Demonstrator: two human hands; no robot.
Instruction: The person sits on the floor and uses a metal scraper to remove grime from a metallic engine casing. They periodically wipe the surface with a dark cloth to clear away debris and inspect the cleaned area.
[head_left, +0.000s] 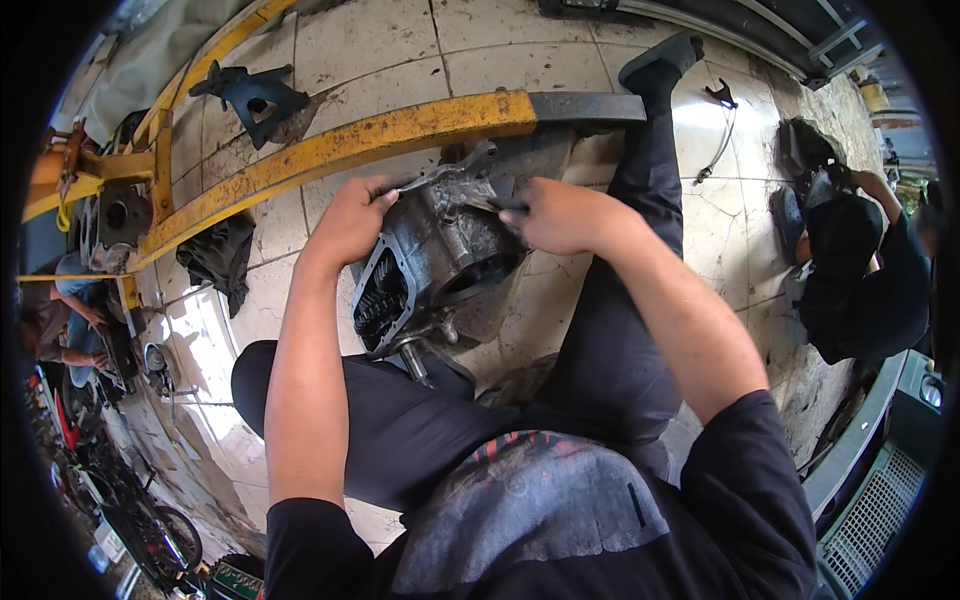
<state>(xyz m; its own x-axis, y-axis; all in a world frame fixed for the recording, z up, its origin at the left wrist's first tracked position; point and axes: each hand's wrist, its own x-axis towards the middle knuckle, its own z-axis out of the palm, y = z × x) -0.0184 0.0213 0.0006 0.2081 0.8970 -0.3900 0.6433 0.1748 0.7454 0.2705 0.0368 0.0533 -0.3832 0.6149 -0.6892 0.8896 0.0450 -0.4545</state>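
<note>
A greasy metal gearbox housing (450, 247) sits on the floor between my legs. Toothed gears (381, 292) show through the flanged opening in its left side, and a splined shaft (414, 361) sticks out towards me. My left hand (356, 214) grips the rim of the housing's far flange, thumb on top. In my right hand (559, 214) is a dark-handled tool (506, 204), its light-coloured end against the top of the casing. The fingers hide much of this tool, so its exact kind is unclear.
A yellow steel hoist leg (337, 161) with a grey end crosses just beyond the housing. A dark metal bracket (259, 101), a black cloth (217, 259) and a fork with a cable (721, 124) lie on the tiles. People crouch at right (862, 270) and left (67, 307).
</note>
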